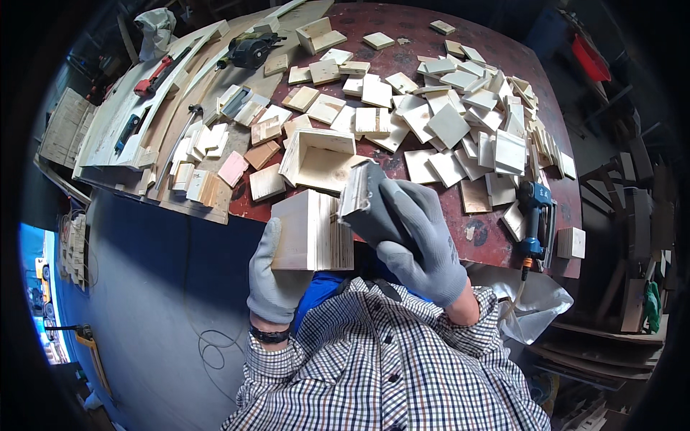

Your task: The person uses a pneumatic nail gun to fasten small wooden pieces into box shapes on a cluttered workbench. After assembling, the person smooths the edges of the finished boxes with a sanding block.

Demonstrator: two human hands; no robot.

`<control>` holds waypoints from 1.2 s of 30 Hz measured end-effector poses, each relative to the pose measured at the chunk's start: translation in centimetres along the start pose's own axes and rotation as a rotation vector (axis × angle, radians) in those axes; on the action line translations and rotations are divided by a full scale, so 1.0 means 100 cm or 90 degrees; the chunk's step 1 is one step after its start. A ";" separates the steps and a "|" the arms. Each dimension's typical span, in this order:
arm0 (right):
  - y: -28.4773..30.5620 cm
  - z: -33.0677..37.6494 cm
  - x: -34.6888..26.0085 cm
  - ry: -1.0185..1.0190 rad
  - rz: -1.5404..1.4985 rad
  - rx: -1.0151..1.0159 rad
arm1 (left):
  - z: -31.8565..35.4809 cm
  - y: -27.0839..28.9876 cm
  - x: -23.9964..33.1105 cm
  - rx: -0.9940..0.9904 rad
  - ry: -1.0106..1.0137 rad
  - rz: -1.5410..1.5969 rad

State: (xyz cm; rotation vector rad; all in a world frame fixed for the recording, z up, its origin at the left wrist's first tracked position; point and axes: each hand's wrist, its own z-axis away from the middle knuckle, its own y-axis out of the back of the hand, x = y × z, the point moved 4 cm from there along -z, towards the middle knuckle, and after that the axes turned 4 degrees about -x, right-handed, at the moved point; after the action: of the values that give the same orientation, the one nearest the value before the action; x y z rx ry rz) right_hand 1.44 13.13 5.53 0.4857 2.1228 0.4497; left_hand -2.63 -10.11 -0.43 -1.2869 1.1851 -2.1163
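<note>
My left hand (pixel 273 276), in a grey work glove, grips a stack of square plywood pieces (pixel 295 226) from its left side and below. The layered edges of the stack face right, in front of my body. Gloved in grey too, my right hand (pixel 424 241) is closed round a dark grey block (pixel 375 208) with a worn, wood-coloured edge, which looks like a sanding block. That block is tilted against or just beside the stack's upper right edge; whether they touch, I cannot tell. Right behind them, an open-sided wooden box (pixel 327 158) rests on the dark red table (pixel 474 233).
Many loose plywood squares (pixel 449 126) are heaped across the table. A blue air nailer (pixel 533 215) with a hose lies at the right edge. On the left are a black circular saw (pixel 250 49), a hammer (pixel 194 109), a red tool (pixel 152 79) and long boards (pixel 108 136).
</note>
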 end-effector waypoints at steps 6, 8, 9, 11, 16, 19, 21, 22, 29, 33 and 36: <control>-0.012 -0.014 -0.034 0.072 0.162 -0.121 | 0.001 -0.005 -0.003 -0.021 -0.239 -0.776; -0.005 0.005 -0.013 0.053 0.177 -0.121 | 0.002 0.001 -0.007 0.035 -0.048 -0.177; -0.004 0.016 0.004 0.020 0.171 -0.122 | 0.002 0.009 -0.007 0.051 -0.004 -0.031; -0.008 0.033 0.042 -0.070 0.160 -0.102 | -0.003 0.005 -0.002 -0.037 0.023 0.075; -0.016 0.022 0.020 -0.341 -0.412 0.102 | -0.008 0.020 -0.012 -0.132 -0.067 0.017; -0.033 0.012 0.014 -0.338 -0.471 0.064 | -0.006 -0.004 -0.023 0.015 -0.218 -0.186; -0.039 0.008 0.012 -0.292 -0.407 0.025 | -0.007 -0.004 -0.021 -0.025 -0.319 -0.263; -0.036 0.013 0.011 -0.286 -0.361 -0.023 | -0.003 -0.007 -0.014 0.010 -0.435 -0.506; -0.012 0.020 0.007 -0.431 -0.634 0.079 | 0.002 0.007 0.016 0.098 -0.596 -0.848; 0.009 -0.013 -0.009 -0.069 -0.134 0.065 | 0.008 -0.013 0.008 0.066 -0.581 -1.017; -0.005 -0.015 -0.030 0.056 0.089 -0.042 | 0.008 -0.029 -0.001 0.007 -0.661 -1.155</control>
State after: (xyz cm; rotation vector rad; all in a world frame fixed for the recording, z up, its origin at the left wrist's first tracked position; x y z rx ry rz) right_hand 1.72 10.99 8.13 0.5887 2.1579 0.6292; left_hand -1.59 -8.78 2.14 -3.3841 -0.8556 -1.2838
